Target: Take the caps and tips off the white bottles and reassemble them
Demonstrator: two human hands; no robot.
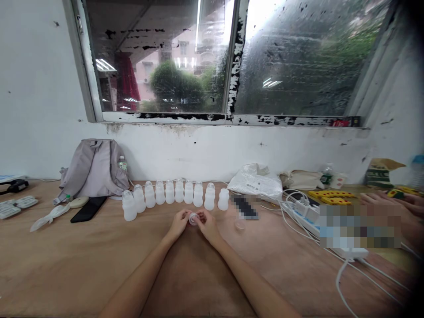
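Observation:
A small round white bottle collar (192, 218) sits between my two hands, over the table in front of me. My left hand (180, 221) pinches it from the left with bent fingers. From the other side my right hand (206, 222) grips it, thumb at its top. Beyond my hands, several white baby bottles (179, 192) stand upright in a curved row, with clear domed caps on top. At the row's right end, one bottle (223, 199) shows no clear cap. A small clear cap (239, 226) lies on the table to the right of my right hand.
A grey backpack (94, 170), a black phone (88, 209) and a plastic bag (51, 216) are at left. To the right are a silvery pouch (255, 181), a dark phone (245, 207) and white cables (300, 229). Another person's hands (380, 201) are at far right.

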